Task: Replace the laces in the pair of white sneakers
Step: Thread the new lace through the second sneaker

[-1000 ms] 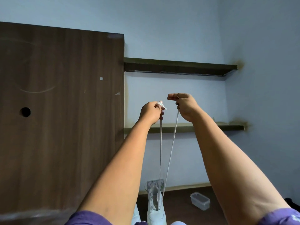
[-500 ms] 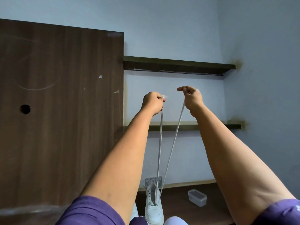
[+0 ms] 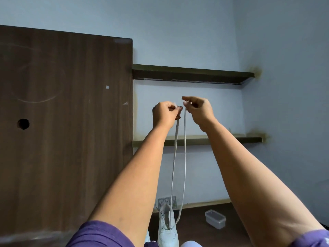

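A white sneaker (image 3: 167, 229) stands on the dark table at the bottom centre, toe toward me. Two strands of a white lace (image 3: 185, 157) rise from its eyelets, pulled straight up. My left hand (image 3: 165, 114) pinches the end of the left strand high in front of me. My right hand (image 3: 199, 109) pinches the end of the right strand just beside it, the two hands nearly touching. A sliver of a second white sneaker (image 3: 147, 237) shows left of the first, mostly hidden by my left arm.
A clear plastic box (image 3: 215, 219) lies on the dark table (image 3: 195, 229) right of the sneaker. A tall brown wooden panel (image 3: 65, 131) fills the left. Two dark wall shelves (image 3: 192, 75) cross the blue wall. A wall socket (image 3: 167, 201) sits behind the sneaker.
My hands have come closer together, so the two lace strands now hang nearly parallel. The right hand has moved left toward the left hand.
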Motion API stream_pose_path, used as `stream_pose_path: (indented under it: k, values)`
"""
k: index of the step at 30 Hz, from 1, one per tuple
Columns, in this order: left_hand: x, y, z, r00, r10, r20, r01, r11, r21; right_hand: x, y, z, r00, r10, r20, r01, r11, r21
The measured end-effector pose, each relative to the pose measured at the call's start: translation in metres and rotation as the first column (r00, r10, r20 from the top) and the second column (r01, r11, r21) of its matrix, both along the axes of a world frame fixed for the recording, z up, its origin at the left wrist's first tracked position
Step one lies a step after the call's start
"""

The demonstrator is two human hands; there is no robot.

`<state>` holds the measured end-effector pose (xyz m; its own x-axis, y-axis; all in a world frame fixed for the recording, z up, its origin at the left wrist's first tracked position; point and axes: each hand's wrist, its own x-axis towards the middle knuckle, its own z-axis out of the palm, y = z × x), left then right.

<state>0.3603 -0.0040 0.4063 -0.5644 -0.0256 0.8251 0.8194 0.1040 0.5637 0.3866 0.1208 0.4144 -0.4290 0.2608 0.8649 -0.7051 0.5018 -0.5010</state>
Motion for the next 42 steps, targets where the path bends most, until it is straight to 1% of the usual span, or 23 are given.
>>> stream_pose_path:
  k: [2, 4, 5, 7, 11, 16, 19, 21, 23, 25, 26, 27, 29, 32, 34, 35, 36, 37, 38, 39, 40, 41, 42]
  values:
    - [0.004, 0.002, 0.001, 1.000, 0.001, -0.024, 0.000, 0.999, 0.052, 0.004, -0.006, 0.000, 0.996, 0.089, -0.022, -0.091, 0.989, -0.113]
    - [0.007, 0.002, 0.003, 0.997, 0.029, -0.066, -0.024, 0.996, 0.081, 0.008, -0.011, 0.002, 0.983, 0.170, -0.067, -0.181, 0.955, -0.235]
    - [0.008, 0.002, 0.004, 0.996, 0.037, -0.085, -0.030, 0.996, 0.084, 0.010, -0.012, 0.003, 0.975, 0.202, -0.093, -0.220, 0.938, -0.267]
    - [0.009, 0.002, 0.007, 0.993, 0.040, -0.107, -0.032, 0.997, 0.077, 0.013, -0.013, 0.007, 0.968, 0.220, -0.121, -0.245, 0.932, -0.268]
    - [0.010, 0.005, 0.008, 0.992, 0.005, -0.128, 0.007, 0.995, 0.099, 0.017, -0.013, 0.012, 0.976, 0.192, -0.100, -0.211, 0.946, -0.248]
    - [0.007, 0.008, 0.009, 0.990, 0.014, -0.142, 0.001, 0.994, 0.106, 0.014, -0.015, 0.010, 0.972, 0.215, -0.095, -0.232, 0.936, -0.264]
    - [0.001, 0.008, 0.008, 0.993, 0.022, -0.119, -0.012, 0.997, 0.078, 0.001, -0.012, 0.003, 0.984, 0.159, -0.075, -0.173, 0.948, -0.267]
    - [-0.010, 0.006, 0.002, 0.995, 0.043, -0.088, -0.038, 0.998, 0.058, -0.015, -0.005, -0.007, 0.998, 0.047, -0.030, -0.053, 0.972, -0.230]
    - [-0.029, 0.007, -0.010, 0.998, 0.055, -0.032, -0.054, 0.998, 0.033, -0.037, 0.007, -0.021, 0.992, -0.107, 0.061, 0.114, 0.985, -0.133]
    - [-0.050, 0.010, -0.031, 0.996, 0.069, 0.051, -0.069, 0.998, -0.001, -0.058, 0.020, -0.047, 0.966, -0.183, 0.182, 0.195, 0.980, -0.048]
    - [-0.062, 0.012, -0.045, 0.992, 0.076, 0.102, -0.074, 0.997, -0.023, -0.071, 0.028, -0.064, 0.951, -0.183, 0.249, 0.200, 0.979, -0.041]
    - [-0.078, 0.016, -0.064, 0.985, 0.070, 0.158, -0.064, 0.997, -0.043, -0.090, 0.036, -0.087, 0.931, -0.175, 0.320, 0.206, 0.976, -0.067]
    - [-0.101, 0.021, -0.101, 0.965, 0.005, 0.261, 0.004, 0.999, -0.035, -0.120, 0.051, -0.129, 0.893, -0.135, 0.430, 0.220, 0.963, -0.154]
    - [-0.134, 0.026, -0.158, 0.900, -0.066, 0.430, 0.088, 0.996, -0.030, -0.172, 0.069, -0.192, 0.827, -0.095, 0.554, 0.280, 0.924, -0.261]
    - [-0.157, 0.027, -0.196, 0.854, -0.069, 0.516, 0.107, 0.993, -0.044, -0.203, 0.072, -0.228, 0.780, -0.117, 0.615, 0.311, 0.925, -0.218]
    - [-0.167, 0.026, -0.212, 0.831, -0.064, 0.553, 0.111, 0.992, -0.051, -0.214, 0.070, -0.243, 0.750, -0.138, 0.646, 0.298, 0.943, -0.145]
    - [-0.179, 0.026, -0.230, 0.808, -0.052, 0.587, 0.108, 0.992, -0.060, -0.228, 0.065, -0.261, 0.721, -0.128, 0.681, 0.251, 0.964, -0.084]
    - [-0.188, 0.025, -0.248, 0.778, -0.034, 0.627, 0.099, 0.993, -0.069, -0.238, 0.058, -0.276, 0.697, -0.064, 0.714, 0.166, 0.983, -0.074]
    - [-0.200, 0.025, -0.266, 0.748, -0.019, 0.664, 0.089, 0.993, -0.072, -0.247, 0.050, -0.292, 0.657, 0.061, 0.752, 0.052, 0.991, -0.126]
    - [-0.207, 0.025, -0.282, 0.715, -0.004, 0.699, 0.079, 0.994, -0.075, -0.252, 0.043, -0.308, 0.593, 0.215, 0.776, -0.061, 0.973, -0.223]
    - [-0.216, 0.025, -0.298, 0.684, 0.006, 0.729, 0.072, 0.995, -0.075, -0.256, 0.037, -0.324, 0.516, 0.361, 0.777, -0.152, 0.931, -0.332]
    - [-0.223, 0.025, -0.311, 0.655, 0.014, 0.755, 0.068, 0.995, -0.077, -0.258, 0.033, -0.338, 0.438, 0.473, 0.764, -0.209, 0.880, -0.426]
    - [-0.228, 0.025, -0.323, 0.631, 0.012, 0.776, 0.069, 0.995, -0.072, -0.257, 0.030, -0.351, 0.384, 0.524, 0.760, -0.233, 0.852, -0.469]
